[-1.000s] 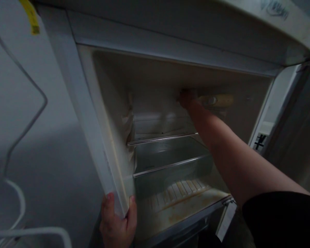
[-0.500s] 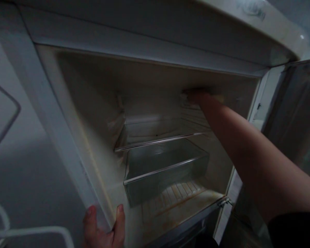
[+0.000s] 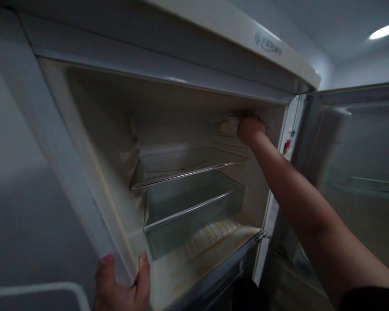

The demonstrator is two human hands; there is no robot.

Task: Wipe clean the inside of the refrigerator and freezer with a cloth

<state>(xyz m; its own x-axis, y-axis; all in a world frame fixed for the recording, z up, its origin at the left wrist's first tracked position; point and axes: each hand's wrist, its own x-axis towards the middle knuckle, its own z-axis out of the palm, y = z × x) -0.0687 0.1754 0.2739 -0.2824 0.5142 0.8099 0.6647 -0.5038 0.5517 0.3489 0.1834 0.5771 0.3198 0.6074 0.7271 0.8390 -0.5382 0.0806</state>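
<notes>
My left hand [image 3: 121, 283] is closed round the left front edge of an open refrigerator [image 3: 94, 216], thumb on the inner side and fingers on the outer side. My right arm reaches deep into the compartment. At its upper right, close under the ceiling, is my right hand [image 3: 251, 128], beside a pale yellowish lamp or control housing [image 3: 226, 126]. Its fingers are in shadow and partly hidden, so I cannot make out anything held. Below it sit a glass shelf [image 3: 188, 170] and a clear drawer [image 3: 194, 216].
The refrigerator door [image 3: 359, 172] stands swung open at the right, its hinge [image 3: 262, 236] at the lower right corner. Brownish stains mark the compartment floor [image 3: 210, 255]. A white rack-like frame [image 3: 35, 288] shows at lower left, and a ceiling light [image 3: 385, 31] glows at upper right.
The view has swung right, bringing more of the open door and the ceiling light into sight. My right hand has shifted rightward off the pale housing. My left hand keeps its grip on the edge.
</notes>
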